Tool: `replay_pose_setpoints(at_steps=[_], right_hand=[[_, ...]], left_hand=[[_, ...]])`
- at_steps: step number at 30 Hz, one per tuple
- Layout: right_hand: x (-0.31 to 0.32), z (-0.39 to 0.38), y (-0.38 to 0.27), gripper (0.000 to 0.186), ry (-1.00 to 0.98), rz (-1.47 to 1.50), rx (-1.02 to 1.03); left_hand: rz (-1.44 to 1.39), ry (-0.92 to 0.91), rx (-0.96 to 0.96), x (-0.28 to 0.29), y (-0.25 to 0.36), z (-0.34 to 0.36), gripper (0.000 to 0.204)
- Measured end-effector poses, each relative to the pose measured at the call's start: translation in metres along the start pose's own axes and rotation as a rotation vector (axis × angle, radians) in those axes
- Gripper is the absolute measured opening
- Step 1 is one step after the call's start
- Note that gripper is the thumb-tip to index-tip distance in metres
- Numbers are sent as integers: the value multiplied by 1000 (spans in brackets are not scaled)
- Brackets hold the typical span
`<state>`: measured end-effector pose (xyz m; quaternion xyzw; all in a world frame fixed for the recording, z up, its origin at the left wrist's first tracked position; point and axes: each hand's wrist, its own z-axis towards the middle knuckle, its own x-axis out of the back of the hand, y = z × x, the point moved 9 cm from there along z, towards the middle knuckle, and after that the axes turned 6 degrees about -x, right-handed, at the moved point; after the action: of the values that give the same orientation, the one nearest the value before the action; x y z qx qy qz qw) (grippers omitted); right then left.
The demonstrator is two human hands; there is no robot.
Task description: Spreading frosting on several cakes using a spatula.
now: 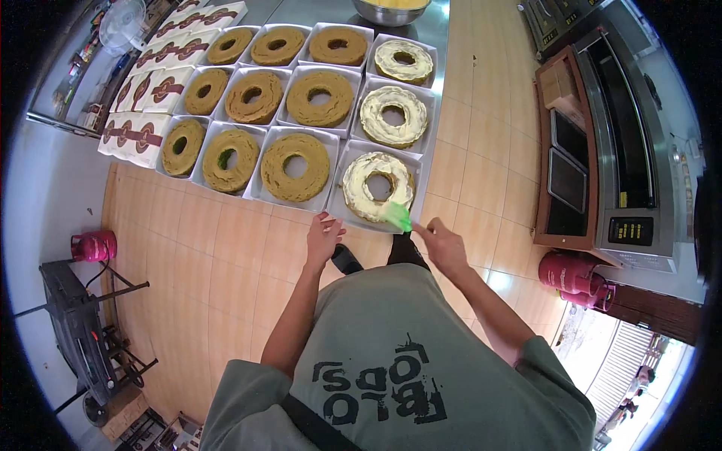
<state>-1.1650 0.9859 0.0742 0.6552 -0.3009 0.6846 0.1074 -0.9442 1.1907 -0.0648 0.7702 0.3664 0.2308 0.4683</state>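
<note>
Right hand [444, 244]: grip clenched round the handle of the spatula, thumb side toward the cakes.
Spatula [398, 217]: green, its head slanting over the near right rim of the front cake; whether it touches the cream I cannot tell.
Front cake [356, 184]: ring-shaped, topped with pale cream, inside the front box, at the near right corner of the table [308, 11].
Front box [342, 212]: white, lidless.
Left hand [324, 239]: at the near left corner of the front box, fingers bent; whether the grip grasps the edge I cannot tell.
Creamed cakes [368, 113]: two more, boxed, in line behind the front cake.
Plain cakes [274, 169]: nine brown rings, each boxed, three rows left of the creamed ones.
Closed boxes [135, 135]: white with dark red bands, along the left end.
Bowl [387, 15]: metal, yellow contents, far edge.
Oven [620, 120]: off to the right, beyond the tiled floor [481, 105].
</note>
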Motion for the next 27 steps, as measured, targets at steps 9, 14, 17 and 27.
replay_pose_setpoints(at_steps=[9,14,17,27], right_hand=[[24,31,44,38,20,-43,206],[22,45,7,37,-45,-21,306],[16,55,-18,37,-69,26,427],[55,91,45,37,-190,-180,414]], left_hand=[[-12,3,1,-1,5,-1,60],[-15,18,6,-1,-2,-3,60],[-29,32,-1,-1,-4,-2,60],[-77,62,-5,-1,-9,-5,63]])
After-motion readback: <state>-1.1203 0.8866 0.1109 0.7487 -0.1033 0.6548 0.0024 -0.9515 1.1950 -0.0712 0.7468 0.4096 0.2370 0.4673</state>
